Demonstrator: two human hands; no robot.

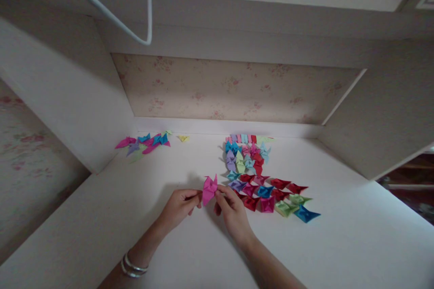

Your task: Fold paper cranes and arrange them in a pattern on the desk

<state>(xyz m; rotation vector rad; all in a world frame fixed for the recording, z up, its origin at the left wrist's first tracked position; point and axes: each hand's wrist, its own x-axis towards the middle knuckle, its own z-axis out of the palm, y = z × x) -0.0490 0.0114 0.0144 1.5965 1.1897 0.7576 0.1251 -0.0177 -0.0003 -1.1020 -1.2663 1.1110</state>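
A pink origami crane (209, 189) is held up between my two hands, above the white tabletop (135, 216). My left hand (181, 207) pinches its left side between thumb and fingers. On the other side, my right hand (232, 212) grips its right edge, fingers curled. Points of folded paper stick up at the crane's top. Just right of my right hand lie rows of folded paper cranes (267, 204) in red, pink, blue, green and purple. Behind them stand more cranes (240, 162), packed close together.
At the back left is a loose pile of folded paper pieces (149, 142), with a small yellow one (183, 138) beside it. A row of flat folded strips (244, 138) lies near the back ledge. Overhead are a shelf (291, 2) and a hanging white cable (101, 6).
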